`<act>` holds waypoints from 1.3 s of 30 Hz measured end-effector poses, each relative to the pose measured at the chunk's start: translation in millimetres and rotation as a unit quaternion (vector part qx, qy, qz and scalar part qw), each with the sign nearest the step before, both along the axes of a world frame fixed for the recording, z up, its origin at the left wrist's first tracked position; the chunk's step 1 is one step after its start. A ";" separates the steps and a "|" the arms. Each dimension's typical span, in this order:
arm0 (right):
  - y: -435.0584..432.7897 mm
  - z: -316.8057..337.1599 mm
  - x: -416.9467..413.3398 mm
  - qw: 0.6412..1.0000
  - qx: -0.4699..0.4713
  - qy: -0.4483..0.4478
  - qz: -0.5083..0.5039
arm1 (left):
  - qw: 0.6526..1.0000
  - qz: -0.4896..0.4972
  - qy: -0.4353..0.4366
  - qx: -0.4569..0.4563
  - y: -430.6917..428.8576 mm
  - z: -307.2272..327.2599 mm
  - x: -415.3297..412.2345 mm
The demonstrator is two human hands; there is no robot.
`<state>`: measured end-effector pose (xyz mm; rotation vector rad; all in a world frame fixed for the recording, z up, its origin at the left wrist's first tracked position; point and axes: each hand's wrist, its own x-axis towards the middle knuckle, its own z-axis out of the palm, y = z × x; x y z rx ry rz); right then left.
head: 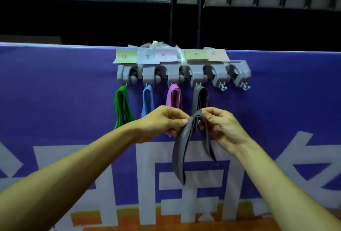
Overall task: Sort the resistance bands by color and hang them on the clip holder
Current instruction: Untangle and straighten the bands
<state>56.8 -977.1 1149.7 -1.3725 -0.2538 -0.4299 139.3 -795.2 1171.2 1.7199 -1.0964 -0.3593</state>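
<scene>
Grey band (181,149): soft, limp and light, by our reading. It droops straight down from the pinch and keeps no shape of its own. The rubbery, matte surface probably grips skin rather than slipping. We judge the best hold is at the very top of the fold, where a small loop can be opened and slipped over a hook. Held lower, the strands would likely sag and twist.

Hands: the left hand (162,121) pinches the top of the fold between thumb and forefinger, its other fingers curled under. The right hand (223,127) pinches the same fold from the other side, with its fingers curled round the strands. The two hands nearly touch.

Position: the band hangs in the air between the hands, in front of the purple banner (55,83). It is just below the hung grey bands (201,97) and not on any hook.

Look: a flat, wide, dark grey strip, doubled over so that several strands trail down, the longest on the left. We see no tear and no marking.

Clip holder (184,75): a grey bar of six clips, tied on at the top edge of the banner, with paper labels (166,55) above it. From the left it carries green bands (121,107), a blue band (147,101), purple bands (173,97), then the grey ones. The fifth hook (222,87) and sixth hook (245,87) are bare.

Judgement: this band belongs on the fourth hook, with its own colour.
</scene>
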 end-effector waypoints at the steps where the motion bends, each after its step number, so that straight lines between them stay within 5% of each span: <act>1: -5.0 5.5 -0.6 1.000 0.013 -0.003 -0.010 | 1.000 0.003 -0.006 -0.014 -5.3 6.5 -0.7; 12: -40.0 69.7 27.4 0.988 0.063 0.014 -0.143 | 0.967 0.169 -0.188 -0.042 -60.7 80.0 21.5; 23: -53.4 62.7 76.9 0.949 -0.058 0.012 -0.308 | 0.861 0.325 -0.380 0.097 -88.0 90.0 45.2; 39: -47.5 41.4 82.6 0.882 -0.249 -0.024 -0.398 | 0.853 0.314 -0.405 0.101 -95.9 68.8 53.9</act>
